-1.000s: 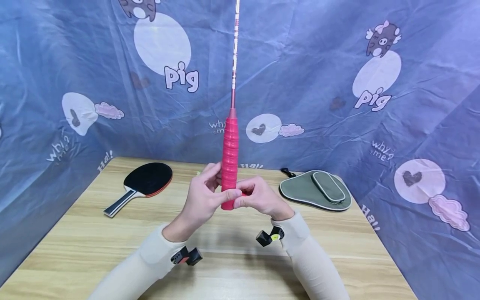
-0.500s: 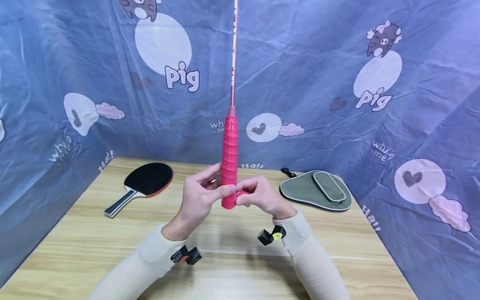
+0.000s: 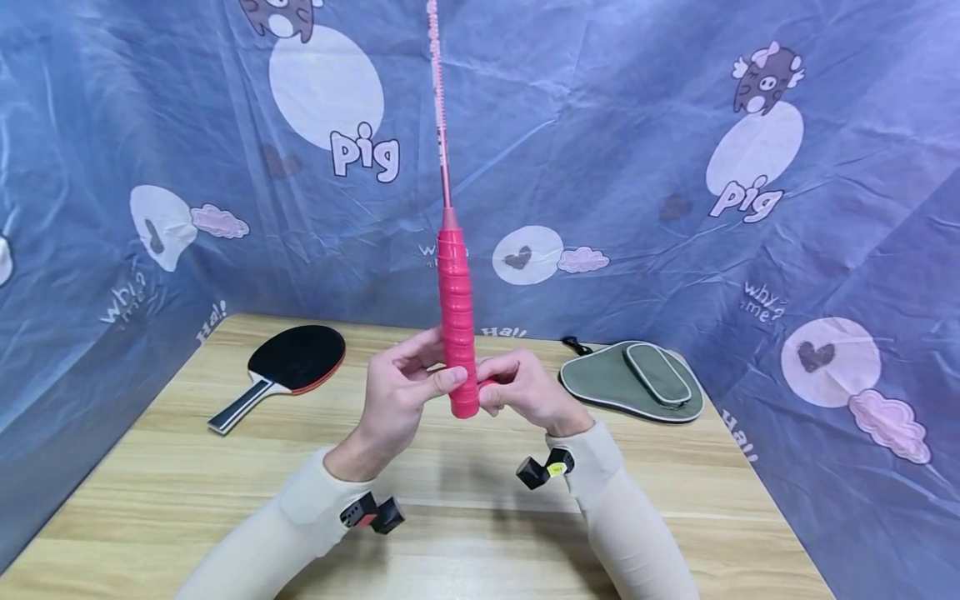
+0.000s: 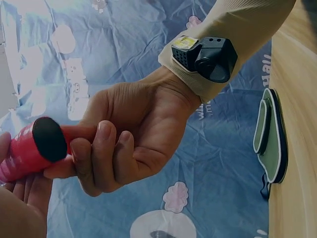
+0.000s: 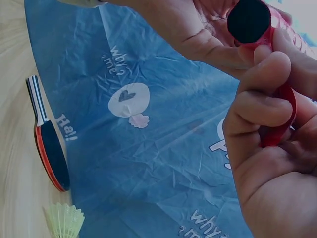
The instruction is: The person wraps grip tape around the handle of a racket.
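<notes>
A badminton racket stands nearly upright over the table, its pink-red wrapped handle (image 3: 456,283) low and its thin shaft (image 3: 442,133) leaning a little left. The racket head is out of view. My left hand (image 3: 393,392) holds the lower handle, thumb in front and fingers behind. Close on the right, my right hand (image 3: 528,392) pinches a loose red strip of grip tape (image 5: 273,137) with curled fingers. The dark butt end (image 4: 49,139) of the handle faces the left wrist camera and shows in the right wrist view too.
On the table's left lies a black table tennis bat (image 3: 296,360). A green bat case (image 3: 600,379) lies at the right. In the right wrist view, a yellow shuttlecock (image 5: 64,220) sits near the bat. Blue printed cloth (image 3: 600,167) walls the table in.
The racket has tilted, its shaft swinging left while the butt shifted slightly right. My left thumb has moved up and left on the handle, and my right hand has drawn slightly right.
</notes>
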A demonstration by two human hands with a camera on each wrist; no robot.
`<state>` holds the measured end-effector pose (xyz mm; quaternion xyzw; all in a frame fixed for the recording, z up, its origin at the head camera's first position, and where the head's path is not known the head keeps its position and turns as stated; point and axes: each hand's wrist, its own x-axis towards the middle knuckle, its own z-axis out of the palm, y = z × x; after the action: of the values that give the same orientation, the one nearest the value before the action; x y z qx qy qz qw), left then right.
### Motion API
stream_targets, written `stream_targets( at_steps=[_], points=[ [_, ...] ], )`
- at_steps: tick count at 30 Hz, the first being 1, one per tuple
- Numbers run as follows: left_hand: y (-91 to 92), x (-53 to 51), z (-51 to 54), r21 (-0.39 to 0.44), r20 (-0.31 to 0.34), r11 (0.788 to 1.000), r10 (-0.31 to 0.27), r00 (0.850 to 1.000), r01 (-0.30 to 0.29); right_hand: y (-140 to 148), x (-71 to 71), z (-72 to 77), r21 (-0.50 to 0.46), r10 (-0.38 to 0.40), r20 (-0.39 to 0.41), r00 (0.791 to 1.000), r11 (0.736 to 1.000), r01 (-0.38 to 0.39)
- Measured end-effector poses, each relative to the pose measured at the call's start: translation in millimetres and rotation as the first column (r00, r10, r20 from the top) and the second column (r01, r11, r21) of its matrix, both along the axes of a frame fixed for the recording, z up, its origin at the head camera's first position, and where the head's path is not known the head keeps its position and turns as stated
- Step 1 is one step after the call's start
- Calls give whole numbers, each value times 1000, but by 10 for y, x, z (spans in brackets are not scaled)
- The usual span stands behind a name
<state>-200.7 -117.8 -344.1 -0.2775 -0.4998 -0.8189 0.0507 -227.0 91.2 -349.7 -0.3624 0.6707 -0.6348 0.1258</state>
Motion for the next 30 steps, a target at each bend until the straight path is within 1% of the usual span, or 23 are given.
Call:
stream_targets(
  at_steps=[3,5,7,8,9,10,12,14,15,17,20,22,25,30],
  points=[
    [-6,-4,0,19,-14,998,-56,998,56,13,-4,1,-11,-6,3,1000,1000,6],
    [-10,-9,0,10,-27,997,-78,997,78,15,-4,4,0,-48,5,999,999,48],
    [-12,-8,7,-23,-30,997,-71,997,71,7,4,15,24,-115,10,993,993,115],
    [-13,-7,11,-47,-35,997,-56,998,55,0,7,18,39,-148,11,989,988,148],
    [-11,-7,16,-83,-41,996,-29,999,26,-7,11,20,59,-181,8,983,982,181],
    [-6,-6,21,-119,-44,993,5,999,-10,-17,14,24,83,-209,-2,978,974,208],
    [3,-3,32,-187,-49,978,85,995,-93,-35,21,30,120,-238,-16,971,964,238],
    [9,-9,31,-227,-64,960,152,986,-163,-43,19,23,138,-239,-25,971,961,240],
    [12,-12,28,-243,-69,951,177,982,-188,-45,17,20,143,-234,-28,972,961,236],
    [9,-18,26,-252,-81,944,201,976,-215,-40,16,14,137,-219,-15,976,966,219],
    [-8,-26,24,-253,-92,944,194,977,-211,-31,10,8,123,-193,-12,981,973,193],
    [-21,-33,22,-253,-87,947,184,979,-200,-25,11,11,119,-179,-11,984,977,179],
    [-42,-41,19,-244,-69,952,176,982,-188,-26,12,20,111,-168,-11,986,979,168],
    [-63,-44,24,-210,-39,964,161,986,-165,-36,13,38,72,-177,1,984,982,176]
  ],
)
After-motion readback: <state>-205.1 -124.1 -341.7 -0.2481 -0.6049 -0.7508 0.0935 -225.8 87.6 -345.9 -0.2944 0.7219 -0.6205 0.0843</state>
